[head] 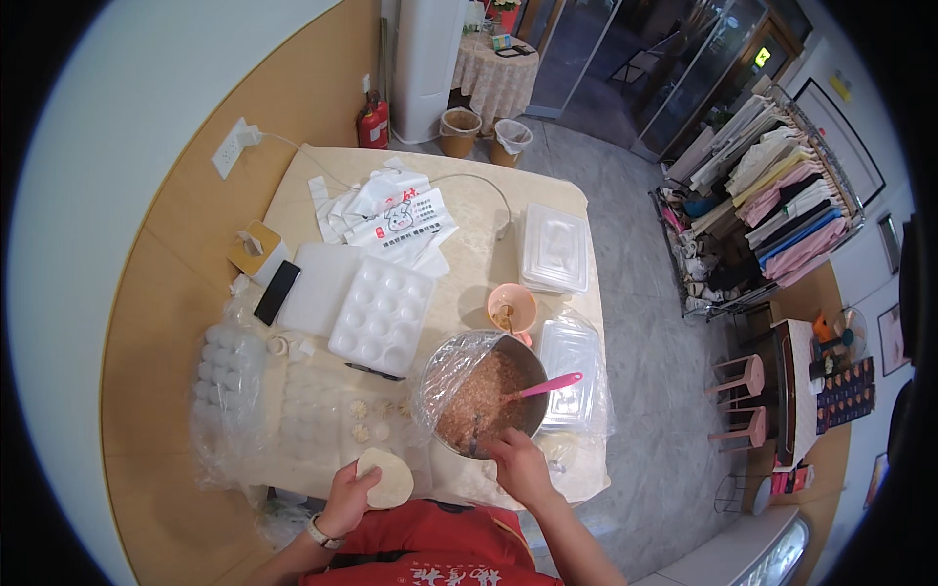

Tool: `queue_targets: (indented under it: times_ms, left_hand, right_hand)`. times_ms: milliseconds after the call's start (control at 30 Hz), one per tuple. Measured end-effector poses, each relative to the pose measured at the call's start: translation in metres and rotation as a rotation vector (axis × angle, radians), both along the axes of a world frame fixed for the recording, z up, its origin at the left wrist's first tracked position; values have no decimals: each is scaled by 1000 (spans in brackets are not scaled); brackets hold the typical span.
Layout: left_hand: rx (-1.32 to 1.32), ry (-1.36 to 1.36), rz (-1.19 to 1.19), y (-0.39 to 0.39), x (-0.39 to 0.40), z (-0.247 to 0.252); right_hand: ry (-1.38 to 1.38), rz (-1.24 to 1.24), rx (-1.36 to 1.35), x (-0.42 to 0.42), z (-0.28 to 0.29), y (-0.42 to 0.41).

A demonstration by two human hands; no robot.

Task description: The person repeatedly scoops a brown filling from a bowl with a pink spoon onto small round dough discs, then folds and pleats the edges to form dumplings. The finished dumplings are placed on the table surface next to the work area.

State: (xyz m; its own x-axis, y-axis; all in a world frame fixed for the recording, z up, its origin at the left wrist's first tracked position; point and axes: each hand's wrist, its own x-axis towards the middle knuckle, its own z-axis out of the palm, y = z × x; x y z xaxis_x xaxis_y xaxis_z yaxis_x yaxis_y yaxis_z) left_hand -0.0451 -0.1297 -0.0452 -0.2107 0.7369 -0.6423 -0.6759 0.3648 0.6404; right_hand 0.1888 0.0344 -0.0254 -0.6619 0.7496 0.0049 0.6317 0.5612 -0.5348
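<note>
My left hand (346, 498) holds a round, flat dough wrapper (386, 478) in front of my red apron. Over the near rim of a large metal bowl (541, 417), my right hand (516, 461) grips a small utensil (475, 432) whose tip meets the minced filling (484, 395). Plastic film (458, 366) covers the bowl's left part. A pink-handled spatula (549, 385) leans in the filling towards the right rim. Left of the bowl, several small pleated dumplings (359, 409) sit in a clear plastic tray (311, 414).
White round-welled trays (385, 315), a phone (277, 293), a pen (374, 371) and a tissue box (260, 253) lie at left. Printed plastic bags (399, 212) lie farther back. A pink cup (511, 308) and clear lidded containers (555, 247), (570, 373) stand near the table's right edge.
</note>
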Motion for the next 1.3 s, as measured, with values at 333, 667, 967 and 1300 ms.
queue_targets:
  times_ms: [333,667,967,1300]
  left_hand:
    - [16,-30,46,11,-10,20]
    - [99,-114,73,23,-20,26]
    - [141,-114,70,26,-14,28]
    - [194,-159,201,24,-16,30]
  right_hand:
    - [-248,337,-179,-32,-35,57]
    - [270,-262,-177,1,-5,27]
    - [210,-165,-235,-13,-25,9]
    - [574,-702,-680,-9,-39,-5]
